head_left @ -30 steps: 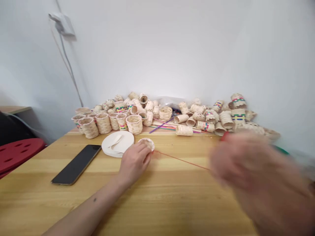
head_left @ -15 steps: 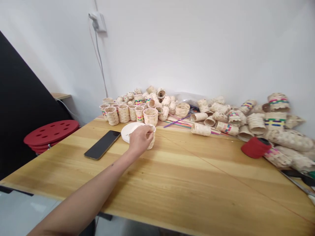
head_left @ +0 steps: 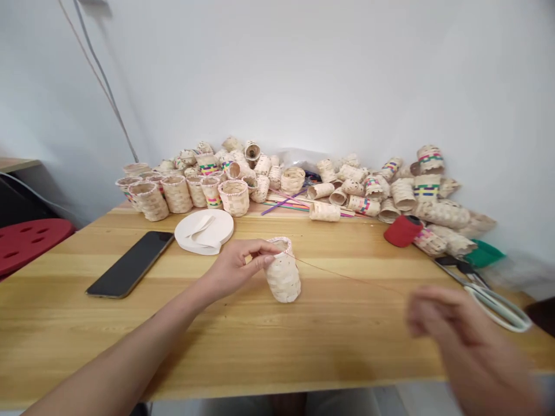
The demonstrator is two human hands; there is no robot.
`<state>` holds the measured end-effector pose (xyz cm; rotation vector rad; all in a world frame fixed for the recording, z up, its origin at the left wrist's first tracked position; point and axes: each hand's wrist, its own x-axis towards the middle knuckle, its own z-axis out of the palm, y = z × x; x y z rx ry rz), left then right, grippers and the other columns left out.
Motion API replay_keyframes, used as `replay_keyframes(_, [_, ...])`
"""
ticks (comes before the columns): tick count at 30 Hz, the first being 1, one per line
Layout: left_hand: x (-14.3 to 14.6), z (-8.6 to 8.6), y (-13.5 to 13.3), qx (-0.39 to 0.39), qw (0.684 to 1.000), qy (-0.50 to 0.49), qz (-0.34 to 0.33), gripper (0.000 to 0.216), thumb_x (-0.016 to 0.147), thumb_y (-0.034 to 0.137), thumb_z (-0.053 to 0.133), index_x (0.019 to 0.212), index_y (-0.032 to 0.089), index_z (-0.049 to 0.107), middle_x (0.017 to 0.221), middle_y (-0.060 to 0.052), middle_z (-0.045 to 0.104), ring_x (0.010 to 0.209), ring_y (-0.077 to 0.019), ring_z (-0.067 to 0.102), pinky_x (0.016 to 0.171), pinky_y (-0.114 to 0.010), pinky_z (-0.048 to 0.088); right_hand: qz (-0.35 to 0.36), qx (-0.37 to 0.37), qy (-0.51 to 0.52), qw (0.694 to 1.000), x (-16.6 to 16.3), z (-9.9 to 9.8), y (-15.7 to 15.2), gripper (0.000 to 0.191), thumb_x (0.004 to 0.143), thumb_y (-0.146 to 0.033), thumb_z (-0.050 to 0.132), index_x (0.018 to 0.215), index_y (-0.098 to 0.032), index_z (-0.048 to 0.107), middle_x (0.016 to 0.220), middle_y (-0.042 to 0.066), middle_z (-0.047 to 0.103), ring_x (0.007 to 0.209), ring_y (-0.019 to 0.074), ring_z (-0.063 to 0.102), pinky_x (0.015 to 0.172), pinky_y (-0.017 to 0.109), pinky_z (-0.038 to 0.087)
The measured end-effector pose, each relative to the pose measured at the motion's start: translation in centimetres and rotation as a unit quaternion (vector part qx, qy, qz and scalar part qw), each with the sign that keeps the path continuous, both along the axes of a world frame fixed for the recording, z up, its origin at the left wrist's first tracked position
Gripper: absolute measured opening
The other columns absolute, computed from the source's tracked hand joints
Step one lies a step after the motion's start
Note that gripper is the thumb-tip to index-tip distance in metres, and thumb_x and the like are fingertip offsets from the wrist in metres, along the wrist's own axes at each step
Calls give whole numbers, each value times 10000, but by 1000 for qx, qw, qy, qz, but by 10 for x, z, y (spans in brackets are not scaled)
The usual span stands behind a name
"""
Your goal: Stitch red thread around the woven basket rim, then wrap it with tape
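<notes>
My left hand [head_left: 236, 267] pinches the rim of a small woven basket [head_left: 283, 278] that stands tilted on the wooden table [head_left: 260, 341]. A thin red thread [head_left: 347, 276] runs from the basket's rim to the right, toward my right hand [head_left: 455, 332]. That hand is blurred by motion at the lower right, with fingers curled; whether it grips the thread is unclear. A red thread spool [head_left: 402, 230] lies farther right, by the basket pile.
Many small woven baskets [head_left: 269, 179] are heaped along the wall, with coloured strips [head_left: 286, 207] among them. A stack of white paper rounds [head_left: 203, 231], a black phone [head_left: 130, 263] and scissors [head_left: 489, 292] lie on the table. Red stools [head_left: 26, 242] stand at the left.
My left hand has pulled the small basket away from the white rounds toward me. My right hand has come back into view at the lower right, and the view has swung right.
</notes>
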<state>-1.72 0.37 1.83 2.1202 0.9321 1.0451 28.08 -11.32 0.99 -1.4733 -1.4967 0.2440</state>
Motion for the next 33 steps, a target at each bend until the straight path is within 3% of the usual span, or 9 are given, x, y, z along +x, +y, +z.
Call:
replay_keyframes(4, [3,-3,0,-2,1000,-3,10,121,817,206,591,847,159,698,821,-25,738,734,-149,656,661,-229,482,130,-13,-55,990,-49,-2,33,135,911,-287,507,929,-247,635,762,-1,671,658,147,630,589,242,484])
replay_keyframes(8, [5,-3,0,11,1000,-8,-6,127,818,200,581,825,158,701,787,-23,732,704,-143,646,646,-228,473,183,22,-73,980,-82,1,56,150,904,-200,509,881,-227,655,853,25,660,793,167,609,701,273,470])
replay_keyframes(15, [5,1,-3,32,999,17,-2,138,817,192,566,774,161,694,745,-19,715,664,-135,615,618,-221,457,198,11,-92,976,-92,-1,69,180,915,-213,518,978,-238,685,776,26,605,759,169,558,647,277,424])
replay_keyframes(28, [7,1,-5,45,999,23,-17,141,827,181,565,826,167,706,789,-28,728,687,-142,636,625,-225,474,194,9,-117,974,-93,1,68,184,905,-205,528,986,-233,691,771,29,611,754,172,559,657,286,421])
replay_keyframes(31, [8,1,-7,93,995,36,-15,135,835,171,564,833,172,699,794,-32,726,701,-145,636,632,-231,476,190,10,-121,974,-94,2,65,180,898,-185,526,963,-230,688,768,27,611,757,173,559,659,287,416])
replay_keyframes(33, [9,-1,-9,170,984,41,-10,125,838,149,559,838,169,683,797,-39,721,724,-149,632,658,-244,477,184,14,-120,975,-95,2,63,172,888,-171,528,939,-219,685,754,26,605,747,173,555,651,287,410])
